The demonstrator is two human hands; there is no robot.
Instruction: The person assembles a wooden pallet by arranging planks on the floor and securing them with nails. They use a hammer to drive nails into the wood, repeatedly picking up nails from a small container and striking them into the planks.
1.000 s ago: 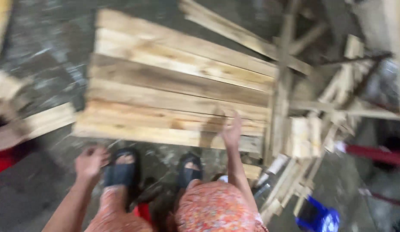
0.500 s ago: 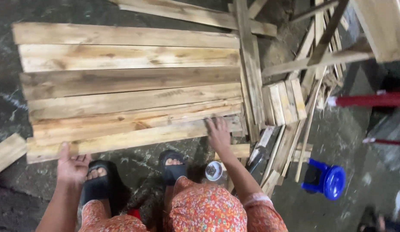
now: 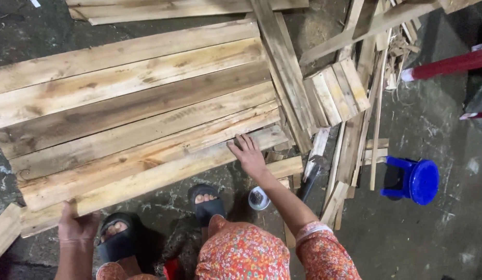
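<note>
Several long pale wooden planks lie side by side on the dark floor, forming a flat row. My left hand grips the near left end of the nearest plank. My right hand rests with spread fingers on that same plank near its right end. My feet in black sandals stand just in front of the planks.
A heap of shorter boards and thin slats lies to the right. A small blue plastic stool lies tipped over at the right. A small round tin sits by my right foot. A red pole is at far right.
The view has shifted so the planks fill more of the frame. My left hand has come from the floor onto the nearest plank's left end. My right hand stays on the plank.
</note>
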